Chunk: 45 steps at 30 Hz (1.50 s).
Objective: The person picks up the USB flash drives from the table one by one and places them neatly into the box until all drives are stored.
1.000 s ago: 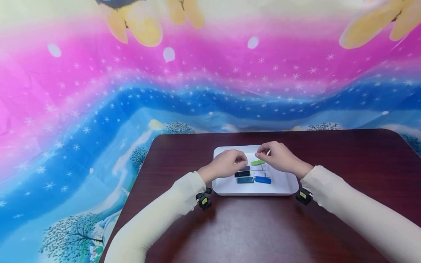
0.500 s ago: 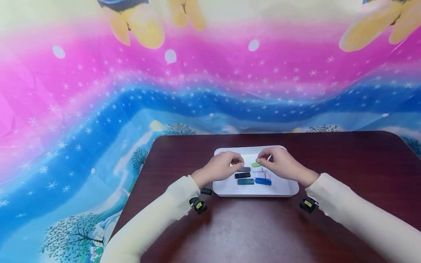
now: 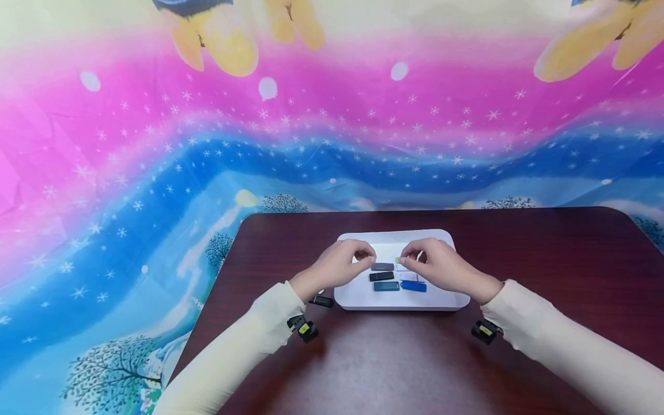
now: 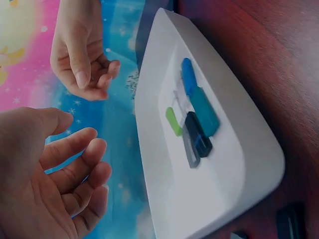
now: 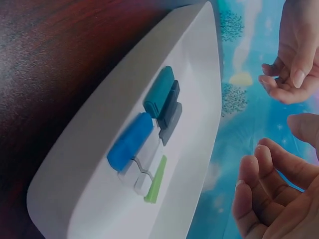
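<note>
In the head view a white tray [image 3: 402,306] holds several USB flash drives. They lie in two columns: a grey drive [image 3: 383,267], a black drive [image 3: 381,276] and a teal drive [image 3: 386,286] on the left; a green drive [image 5: 156,180], white drives [image 5: 144,162] and a blue drive [image 3: 413,286] on the right. My left hand [image 3: 339,263] hovers above the tray's left part, fingers loosely bent and nothing in them. Over the right part is my right hand [image 3: 438,265], likewise loosely bent and holding nothing; it partly covers the green and white drives.
A dark reddish-brown table [image 3: 404,369] carries the tray. Just left of the tray lies a black drive-like item [image 3: 323,301], beside my left wrist, with a small light piece near it. A printed cloth [image 3: 332,115] hangs behind the table.
My left hand has drawn back leftward, uncovering the grey drive and the black item on the table. My right hand has dipped toward the near side, over the green drive. The drives stay put.
</note>
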### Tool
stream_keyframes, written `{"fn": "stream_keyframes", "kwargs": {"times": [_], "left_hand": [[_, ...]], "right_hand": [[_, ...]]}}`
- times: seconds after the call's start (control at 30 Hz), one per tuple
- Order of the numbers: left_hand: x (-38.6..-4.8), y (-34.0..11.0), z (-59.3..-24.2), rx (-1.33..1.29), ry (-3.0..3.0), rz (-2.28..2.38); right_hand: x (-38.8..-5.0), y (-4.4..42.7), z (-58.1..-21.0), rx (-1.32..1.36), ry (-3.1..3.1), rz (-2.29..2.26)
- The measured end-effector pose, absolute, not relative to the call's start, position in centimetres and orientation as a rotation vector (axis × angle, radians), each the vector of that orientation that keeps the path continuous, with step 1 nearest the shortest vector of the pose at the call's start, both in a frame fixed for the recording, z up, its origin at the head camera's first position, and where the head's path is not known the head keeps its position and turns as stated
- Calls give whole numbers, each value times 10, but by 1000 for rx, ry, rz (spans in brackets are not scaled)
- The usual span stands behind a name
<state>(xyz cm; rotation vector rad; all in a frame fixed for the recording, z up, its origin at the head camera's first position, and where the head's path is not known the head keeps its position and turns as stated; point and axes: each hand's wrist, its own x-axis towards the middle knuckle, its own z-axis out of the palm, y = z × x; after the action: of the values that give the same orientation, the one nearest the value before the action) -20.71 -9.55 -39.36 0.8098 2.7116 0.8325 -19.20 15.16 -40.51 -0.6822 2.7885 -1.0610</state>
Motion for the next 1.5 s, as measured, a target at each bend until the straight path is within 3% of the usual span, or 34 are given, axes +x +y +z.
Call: {"fn": "stream_keyframes", "kwargs": {"times": [0.73,1.5], "left_hand": [[-209,-147,-399,616,2760,982],[-221,-188,-434,398,2789,1025]], "right_hand": [[-185,137,-413,-699,2756,-1007],[-193,112,-425,-669,2740,-1007]]}}
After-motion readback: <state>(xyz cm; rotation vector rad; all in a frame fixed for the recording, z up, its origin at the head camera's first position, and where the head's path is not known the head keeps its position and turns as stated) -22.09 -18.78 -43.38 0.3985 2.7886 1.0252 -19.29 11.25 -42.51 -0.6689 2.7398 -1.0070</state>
